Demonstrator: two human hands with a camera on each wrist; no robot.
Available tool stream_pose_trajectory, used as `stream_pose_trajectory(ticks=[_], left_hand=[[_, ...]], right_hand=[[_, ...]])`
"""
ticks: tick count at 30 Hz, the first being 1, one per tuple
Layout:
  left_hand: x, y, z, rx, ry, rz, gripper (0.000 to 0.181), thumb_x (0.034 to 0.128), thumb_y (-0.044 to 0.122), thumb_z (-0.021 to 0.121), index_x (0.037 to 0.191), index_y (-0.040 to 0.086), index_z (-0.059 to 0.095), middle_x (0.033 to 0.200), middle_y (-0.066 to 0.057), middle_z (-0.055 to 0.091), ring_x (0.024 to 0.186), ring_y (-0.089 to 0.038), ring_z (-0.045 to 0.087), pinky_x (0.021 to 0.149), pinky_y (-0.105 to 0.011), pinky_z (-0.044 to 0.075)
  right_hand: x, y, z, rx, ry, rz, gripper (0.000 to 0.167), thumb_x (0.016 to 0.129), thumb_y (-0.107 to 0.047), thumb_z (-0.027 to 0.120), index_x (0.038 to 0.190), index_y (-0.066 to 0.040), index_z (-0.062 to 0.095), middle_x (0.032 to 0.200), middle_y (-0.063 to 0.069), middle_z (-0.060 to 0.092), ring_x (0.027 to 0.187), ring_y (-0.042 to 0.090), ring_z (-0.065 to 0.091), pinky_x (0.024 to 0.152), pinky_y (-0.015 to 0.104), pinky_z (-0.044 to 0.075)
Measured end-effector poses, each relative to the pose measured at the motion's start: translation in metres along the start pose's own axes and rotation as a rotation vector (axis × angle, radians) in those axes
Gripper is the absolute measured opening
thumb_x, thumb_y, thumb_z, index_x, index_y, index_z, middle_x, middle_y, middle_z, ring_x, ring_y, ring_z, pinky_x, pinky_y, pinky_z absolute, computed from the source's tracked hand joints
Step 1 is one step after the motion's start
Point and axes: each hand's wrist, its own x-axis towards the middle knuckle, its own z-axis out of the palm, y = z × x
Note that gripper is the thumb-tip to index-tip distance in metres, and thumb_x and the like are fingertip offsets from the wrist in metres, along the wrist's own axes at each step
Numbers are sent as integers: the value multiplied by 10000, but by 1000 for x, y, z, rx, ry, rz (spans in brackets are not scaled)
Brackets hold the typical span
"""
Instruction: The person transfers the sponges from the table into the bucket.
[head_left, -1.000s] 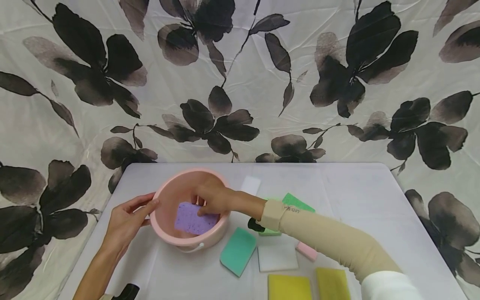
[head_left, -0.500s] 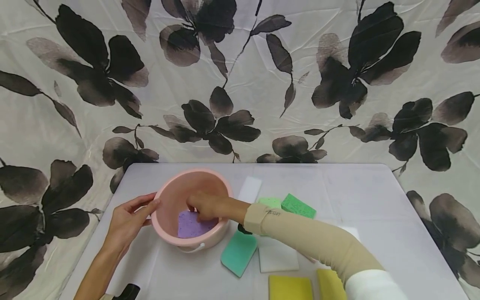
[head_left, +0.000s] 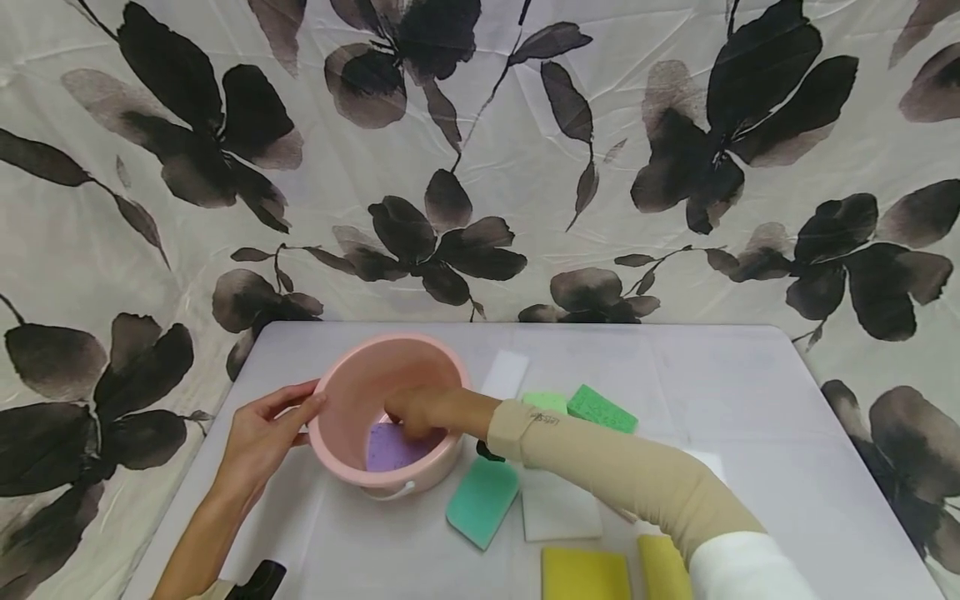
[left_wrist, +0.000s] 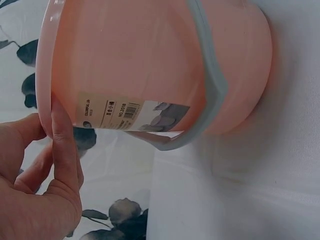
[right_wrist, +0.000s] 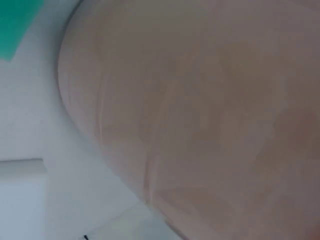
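Observation:
A pink bucket (head_left: 435, 478) stands on the table, its open top tilted toward the head camera. My left hand (head_left: 258, 440) grips its rim at the left, thumb and fingers on either side of the wall, as the left wrist view also shows. Down inside the bucket, my right hand (head_left: 431, 410) holds a purple sponge (head_left: 388, 448) by its upper right part; the fingertips are partly hidden. The right wrist view is filled mostly by the bucket's blurred outer wall (right_wrist: 150, 100), with the hand and sponge out of sight.
Right of the bucket lie a teal sponge (head_left: 483, 502), a white pad (head_left: 561, 510), a yellow sponge (head_left: 585, 575), another yellow one (head_left: 663, 570), a green sponge (head_left: 602, 408), a light green piece (head_left: 545, 401) and a white strip (head_left: 506, 374). My right sleeve covers part of them.
My right hand has gone deeper into the bucket with the purple sponge, which now sits lower and shows less. The left hand keeps its grip on the rim.

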Motion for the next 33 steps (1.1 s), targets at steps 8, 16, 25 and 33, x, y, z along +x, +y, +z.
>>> stream_pose_trajectory(ticks=[8, 16, 25, 33], left_hand=[[-1, -1, 0, 7, 8, -17, 623, 967, 426, 713, 1428, 25, 587, 1375, -158, 602, 881, 5, 672, 741, -219, 602], [0, -3, 0, 2, 8, -30, 638, 964, 430, 716, 1435, 22, 578, 1378, -150, 597, 882, 15, 667, 745, -219, 601], [1, -4, 1, 4, 10, -36, 640, 964, 434, 713, 1436, 23, 577, 1412, -177, 578, 873, 16, 668, 741, -217, 601], [1, -5, 0, 0, 4, -5, 625, 968, 420, 714, 1427, 16, 585, 1338, -108, 622, 871, 11, 673, 736, -223, 604]], right_hand=[[-13, 12, -19, 70, 73, -237, 211, 987, -94, 675, 1157, 30, 672, 962, 48, 654, 866, 126, 571, 743, 157, 472], [-30, 21, -34, 155, 186, -355, 148, 975, -69, 690, 1081, 35, 680, 993, 101, 688, 925, 165, 632, 838, 199, 523], [-54, 38, -44, 258, 269, -340, 165, 967, -104, 709, 1111, -24, 713, 992, 38, 713, 874, 97, 652, 812, 162, 524], [-72, 57, -46, 412, 326, -364, 195, 959, -105, 732, 1135, -22, 722, 995, 44, 712, 880, 80, 645, 836, 224, 559]])
